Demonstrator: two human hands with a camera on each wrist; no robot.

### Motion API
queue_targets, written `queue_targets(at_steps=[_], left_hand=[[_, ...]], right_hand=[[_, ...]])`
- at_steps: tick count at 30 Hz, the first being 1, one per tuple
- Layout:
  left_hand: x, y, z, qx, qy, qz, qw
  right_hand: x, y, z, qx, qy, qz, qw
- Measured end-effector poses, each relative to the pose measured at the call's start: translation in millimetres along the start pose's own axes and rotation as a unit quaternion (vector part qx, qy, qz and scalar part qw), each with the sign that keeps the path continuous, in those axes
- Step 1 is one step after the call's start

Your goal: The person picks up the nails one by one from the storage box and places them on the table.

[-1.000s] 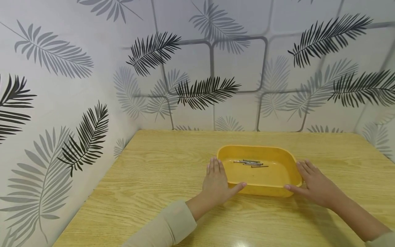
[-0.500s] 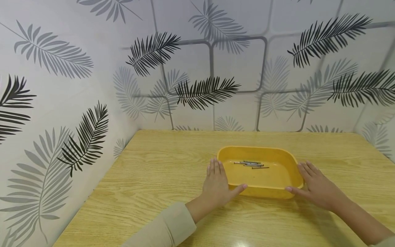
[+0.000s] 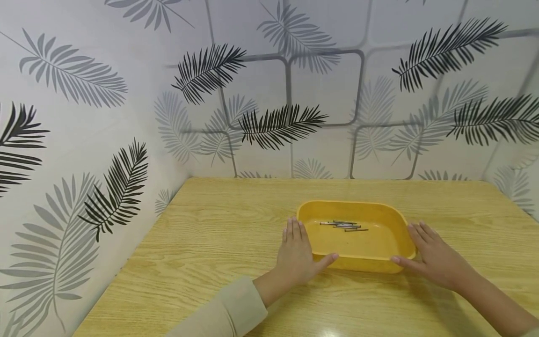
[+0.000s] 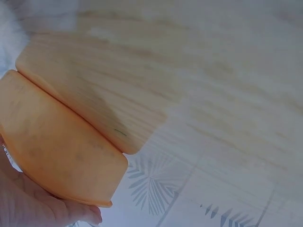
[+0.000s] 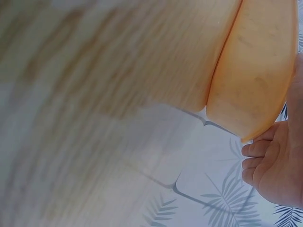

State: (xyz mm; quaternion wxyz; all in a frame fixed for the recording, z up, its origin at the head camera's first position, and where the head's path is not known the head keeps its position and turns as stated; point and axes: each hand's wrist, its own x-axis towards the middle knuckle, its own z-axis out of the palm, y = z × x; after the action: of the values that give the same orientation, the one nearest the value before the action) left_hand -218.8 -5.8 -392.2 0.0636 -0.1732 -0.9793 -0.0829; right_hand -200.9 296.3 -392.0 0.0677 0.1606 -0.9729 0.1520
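A yellow plastic tray [image 3: 366, 243] with rounded corners sits on the wooden table. Inside it lies a small loose bunch of thin metal nails [image 3: 343, 225], towards the back left. My left hand [image 3: 294, 255] rests along the tray's left end, fingers straight and side by side, thumb reaching across the front rim. At the opposite end my right hand [image 3: 435, 257] touches the tray with extended fingers, its thumb at the front right corner. In the left wrist view, the tray's outer wall [image 4: 61, 137] appears above the hand; the right wrist view has the other end wall [image 5: 253, 71].
The light wood-grain table [image 3: 219, 224] reaches back to a wall [image 3: 328, 93] with a printed leaf pattern. A second patterned wall [image 3: 63, 135] runs along the left side. Table surface extends to the left of the tray and in front of it.
The tray has slid very slightly towards me and to the right, with the nails in it. Both hands have stayed on its ends, the right one shifting slightly with it.
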Motion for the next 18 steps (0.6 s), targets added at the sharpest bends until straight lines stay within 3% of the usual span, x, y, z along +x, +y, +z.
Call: queue_targets(at_steps=[18], left_hand=[[-3.9, 2.1, -1.7, -0.01, -0.008, 0.002, 0.9999]], right_hand=[[-2.9, -1.5, 3.1, 0.006, 0.0, 0.004, 1.0]])
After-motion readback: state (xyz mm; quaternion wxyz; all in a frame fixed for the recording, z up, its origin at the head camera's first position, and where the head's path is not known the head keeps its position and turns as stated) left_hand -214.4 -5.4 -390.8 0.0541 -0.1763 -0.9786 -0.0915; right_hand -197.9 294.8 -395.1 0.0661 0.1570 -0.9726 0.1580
